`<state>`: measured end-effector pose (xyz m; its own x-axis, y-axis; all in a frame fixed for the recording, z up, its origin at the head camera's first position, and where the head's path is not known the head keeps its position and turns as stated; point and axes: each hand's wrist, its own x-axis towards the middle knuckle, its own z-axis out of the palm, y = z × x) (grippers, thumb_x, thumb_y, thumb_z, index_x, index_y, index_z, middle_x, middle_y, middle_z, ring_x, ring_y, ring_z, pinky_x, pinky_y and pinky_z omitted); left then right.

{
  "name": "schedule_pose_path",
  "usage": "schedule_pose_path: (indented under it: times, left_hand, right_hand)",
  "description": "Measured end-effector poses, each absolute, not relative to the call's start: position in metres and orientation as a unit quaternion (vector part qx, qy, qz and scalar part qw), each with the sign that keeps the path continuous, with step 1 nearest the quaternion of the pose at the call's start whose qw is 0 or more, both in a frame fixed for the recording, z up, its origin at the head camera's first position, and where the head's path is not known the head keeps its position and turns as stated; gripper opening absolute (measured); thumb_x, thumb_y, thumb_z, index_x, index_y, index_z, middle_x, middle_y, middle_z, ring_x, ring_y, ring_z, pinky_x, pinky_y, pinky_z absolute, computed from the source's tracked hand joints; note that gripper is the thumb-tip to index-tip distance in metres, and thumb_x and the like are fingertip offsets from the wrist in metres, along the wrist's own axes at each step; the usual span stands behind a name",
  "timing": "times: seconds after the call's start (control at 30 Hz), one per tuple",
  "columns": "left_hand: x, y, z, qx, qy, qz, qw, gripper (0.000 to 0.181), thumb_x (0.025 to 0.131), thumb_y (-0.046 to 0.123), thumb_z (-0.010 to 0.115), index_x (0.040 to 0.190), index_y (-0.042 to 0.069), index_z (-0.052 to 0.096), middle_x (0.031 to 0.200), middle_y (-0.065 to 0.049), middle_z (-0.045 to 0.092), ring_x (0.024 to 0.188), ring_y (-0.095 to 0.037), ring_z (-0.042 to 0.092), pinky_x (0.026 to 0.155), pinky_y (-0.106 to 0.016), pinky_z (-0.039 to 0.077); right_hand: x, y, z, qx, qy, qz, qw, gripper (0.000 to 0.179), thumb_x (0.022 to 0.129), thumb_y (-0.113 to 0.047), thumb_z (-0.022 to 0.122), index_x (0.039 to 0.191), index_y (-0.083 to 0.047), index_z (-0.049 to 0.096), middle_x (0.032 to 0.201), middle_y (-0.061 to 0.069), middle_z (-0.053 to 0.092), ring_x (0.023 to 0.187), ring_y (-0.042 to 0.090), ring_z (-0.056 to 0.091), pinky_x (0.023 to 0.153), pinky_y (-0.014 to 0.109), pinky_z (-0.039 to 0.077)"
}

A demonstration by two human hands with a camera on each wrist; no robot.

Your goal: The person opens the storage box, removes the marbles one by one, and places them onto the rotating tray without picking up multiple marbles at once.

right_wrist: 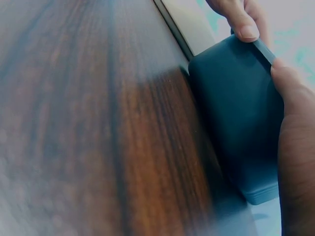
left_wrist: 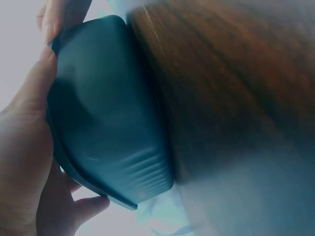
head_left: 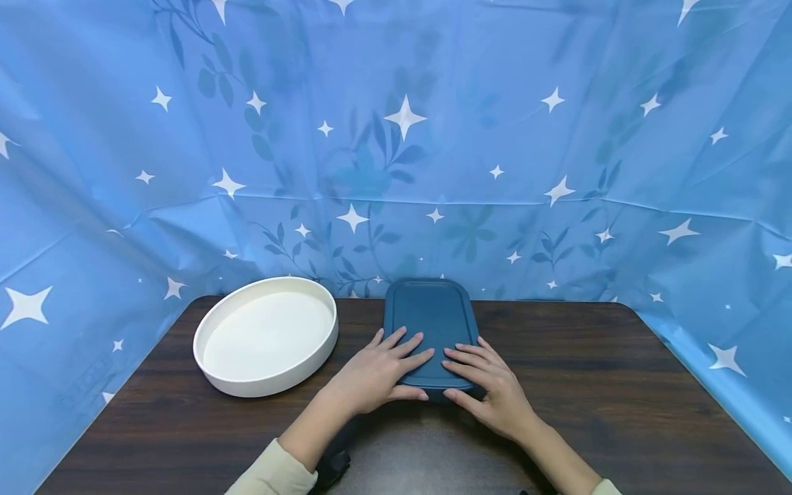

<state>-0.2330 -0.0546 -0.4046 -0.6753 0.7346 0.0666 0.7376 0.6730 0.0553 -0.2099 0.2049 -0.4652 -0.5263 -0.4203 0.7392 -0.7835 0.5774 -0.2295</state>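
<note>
A dark blue rectangular box with a lid point(head_left: 427, 309) stands on the table, its far end near the curtain. My left hand point(head_left: 386, 371) rests on the left part of the lid, fingers spread and fairly straight, thumb at the near edge. On the right, my right hand point(head_left: 491, 388) touches the lid in the same way, its thumb also at the near edge. Seen from the left wrist, the box's ribbed side point(left_wrist: 142, 172) sits below the lid's rim. The right wrist view shows the box's near wall point(right_wrist: 231, 98) under both thumbs. Whatever the box holds is hidden.
A round white shallow dish point(head_left: 266, 386) stands left of the box. The dark wooden table point(head_left: 594, 385) ends at a blue star-patterned curtain point(head_left: 470, 137) behind it. Something small and black point(head_left: 334, 467) shows beside my left wrist.
</note>
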Motion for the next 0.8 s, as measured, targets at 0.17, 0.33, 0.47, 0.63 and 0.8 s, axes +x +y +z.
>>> schedule_pose_path:
  times: [0.17,0.33,0.47,0.63,0.8]
  left_hand:
    - [-0.231,-0.055,-0.403,-0.404,-0.914,-0.014,0.029,0.072,0.096,0.068,0.038,0.159,0.033,0.032,0.167,0.000,0.029,0.155,-0.031,0.027,0.119,-0.059,0.031]
    - [-0.231,-0.055,-0.403,-0.408,-0.912,-0.006,0.039,0.072,0.097,0.066,0.036,0.159,0.031,0.031,0.167,0.000,0.030,0.154,-0.031,0.029,0.119,-0.058,0.032]
    - [-0.233,-0.057,-0.404,-0.413,-0.909,-0.039,0.035,0.072,0.096,0.066,0.042,0.158,0.031,0.034,0.167,0.001,0.030,0.155,-0.030,0.028,0.120,-0.057,0.030]
    - [-0.236,-0.062,-0.404,-0.420,-0.905,-0.064,0.023,0.071,0.095,0.064,0.047,0.158,0.033,0.034,0.167,0.003,0.029,0.156,-0.027,0.025,0.122,-0.056,0.026]
    - [-0.237,-0.061,-0.405,-0.425,-0.904,-0.034,0.027,0.068,0.099,0.063,0.039,0.159,0.032,0.031,0.167,0.004,0.029,0.156,-0.027,0.025,0.122,-0.056,0.027]
  right_hand:
    - [-0.209,0.197,-0.460,0.356,-0.852,0.217,0.317,0.048,0.087,-0.039,0.075,0.130,-0.017,0.070,0.135,0.004,0.069,0.130,0.026,0.059,0.125,0.034,0.023]
    - [-0.209,0.191,-0.456,0.359,-0.864,0.159,0.317,0.051,0.091,-0.044,0.069,0.136,-0.021,0.066,0.140,0.001,0.066,0.131,0.024,0.060,0.113,0.046,0.037]
    - [-0.208,0.191,-0.456,0.361,-0.861,0.162,0.320,0.050,0.089,-0.042,0.070,0.135,-0.021,0.068,0.138,0.001,0.067,0.129,0.024,0.061,0.111,0.045,0.037]
    - [-0.208,0.192,-0.458,0.360,-0.858,0.164,0.327,0.050,0.088,-0.042,0.071,0.133,-0.021,0.069,0.137,0.000,0.067,0.128,0.024,0.063,0.113,0.041,0.035]
    - [-0.210,0.192,-0.458,0.358,-0.857,0.177,0.326,0.049,0.088,-0.041,0.072,0.132,-0.021,0.070,0.136,0.001,0.068,0.127,0.024,0.063,0.112,0.043,0.037]
